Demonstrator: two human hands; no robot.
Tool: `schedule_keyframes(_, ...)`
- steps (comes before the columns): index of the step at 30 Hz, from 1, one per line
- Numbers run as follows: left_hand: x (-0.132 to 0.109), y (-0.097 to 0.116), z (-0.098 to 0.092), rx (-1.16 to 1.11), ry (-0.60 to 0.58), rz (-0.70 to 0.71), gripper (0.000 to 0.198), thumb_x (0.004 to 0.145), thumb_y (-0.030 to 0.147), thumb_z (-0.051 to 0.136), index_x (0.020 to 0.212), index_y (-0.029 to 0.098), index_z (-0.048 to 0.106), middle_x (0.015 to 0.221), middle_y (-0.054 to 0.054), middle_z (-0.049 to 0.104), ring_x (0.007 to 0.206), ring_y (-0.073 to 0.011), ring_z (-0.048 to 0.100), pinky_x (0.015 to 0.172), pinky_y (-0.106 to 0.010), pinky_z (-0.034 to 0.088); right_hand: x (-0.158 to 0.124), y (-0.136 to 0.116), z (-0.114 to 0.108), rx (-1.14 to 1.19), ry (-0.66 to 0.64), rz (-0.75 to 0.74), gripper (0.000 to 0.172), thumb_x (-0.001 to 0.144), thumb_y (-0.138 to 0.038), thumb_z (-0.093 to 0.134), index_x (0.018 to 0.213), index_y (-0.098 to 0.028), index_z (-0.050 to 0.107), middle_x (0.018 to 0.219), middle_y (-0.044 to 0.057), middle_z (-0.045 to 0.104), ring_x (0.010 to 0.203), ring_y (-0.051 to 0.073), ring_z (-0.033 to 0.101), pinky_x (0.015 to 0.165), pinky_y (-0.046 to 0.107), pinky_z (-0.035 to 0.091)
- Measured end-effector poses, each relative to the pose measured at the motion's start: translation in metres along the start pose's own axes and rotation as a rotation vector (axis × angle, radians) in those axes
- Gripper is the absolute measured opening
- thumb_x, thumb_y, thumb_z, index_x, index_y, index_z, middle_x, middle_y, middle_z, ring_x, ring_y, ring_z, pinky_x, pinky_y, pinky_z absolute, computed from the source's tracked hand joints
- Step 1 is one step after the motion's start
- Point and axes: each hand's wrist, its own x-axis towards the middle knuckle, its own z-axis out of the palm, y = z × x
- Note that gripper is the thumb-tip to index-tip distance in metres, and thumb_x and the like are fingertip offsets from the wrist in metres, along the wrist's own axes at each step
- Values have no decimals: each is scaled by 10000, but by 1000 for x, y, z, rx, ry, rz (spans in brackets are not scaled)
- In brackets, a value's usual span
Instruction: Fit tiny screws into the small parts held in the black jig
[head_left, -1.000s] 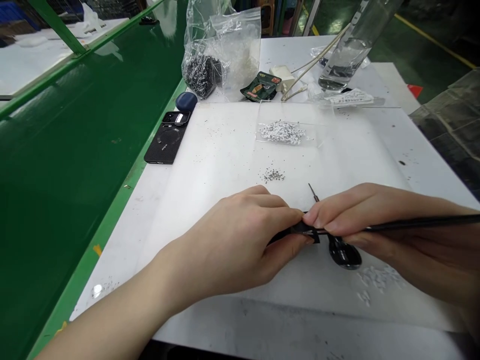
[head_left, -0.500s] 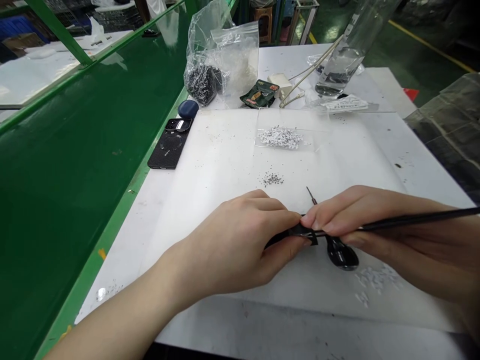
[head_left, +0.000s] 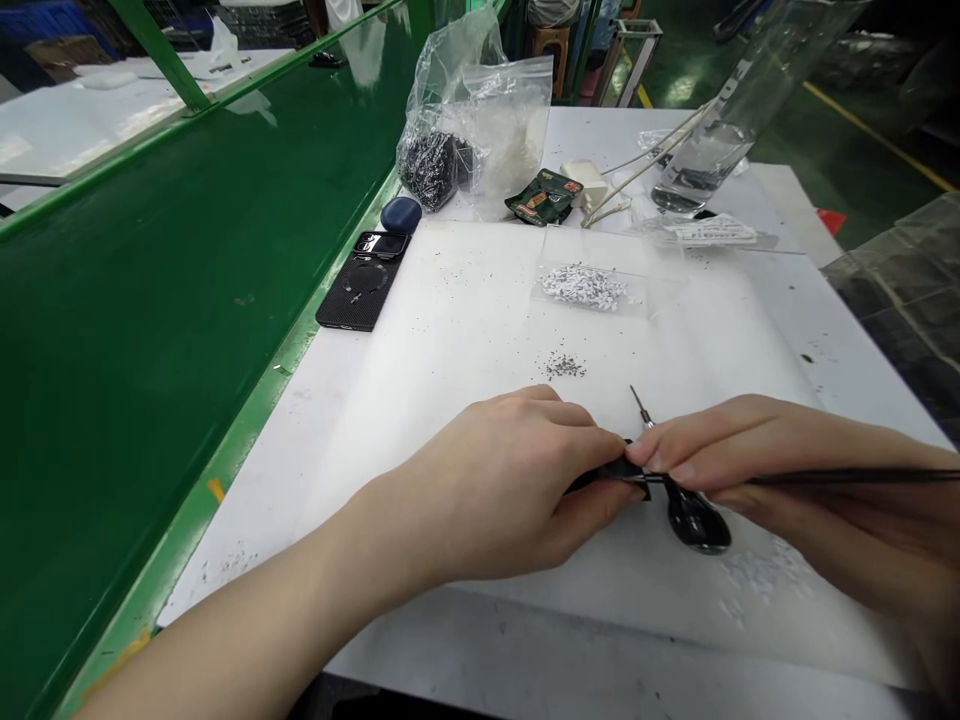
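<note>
My left hand (head_left: 517, 480) is closed on a small black part (head_left: 619, 468), mostly hidden by the fingers. Close against it, my right hand (head_left: 750, 450) pinches a thin black cable (head_left: 855, 477) that runs off to the right. The fingertips of both hands nearly touch. Under the right fingers lies a glossy black oval-ended tool (head_left: 697, 520); a thin metal tip (head_left: 640, 405) pokes out beyond them. Small white pieces (head_left: 765, 580) lie below the right hand. Tiny dark bits (head_left: 565, 366) are scattered on the white sheet (head_left: 465, 340) ahead.
A clear bag of white pieces (head_left: 583, 288) lies farther back. Behind it are plastic bags (head_left: 502, 130), a green packet (head_left: 544, 197) and a tilted clear container with liquid (head_left: 697, 160). A black phone (head_left: 364, 283) and a blue round object (head_left: 401, 213) sit at the left edge.
The view has shifted, so the table and both hands appear slightly farther right and mostly lower. Both hands keep nearly the same grip and closeness.
</note>
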Motion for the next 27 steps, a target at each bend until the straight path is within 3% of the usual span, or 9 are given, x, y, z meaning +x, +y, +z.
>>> schedule_keyframes(13, -1, 2, 2, 7, 13, 9, 266, 997, 249, 506, 1021, 97, 723, 825, -47, 673, 783, -155, 615, 845, -306, 472, -4, 9, 0, 26, -41, -31, 314, 869, -88, 638, 1087, -299, 715, 1091, 33, 746, 1046, 217, 704, 888, 312, 611)
schedule_keyframes(27, 1, 0, 0, 24, 2, 14, 253, 986, 241, 521, 1005, 96, 728, 810, -34, 663, 777, -154, 606, 826, -305, 469, 0, 3, 1, 45, 34, -9, 237, 872, -151, 647, 1035, -305, 726, 1016, 32, 762, 957, 232, 724, 797, 344, 625)
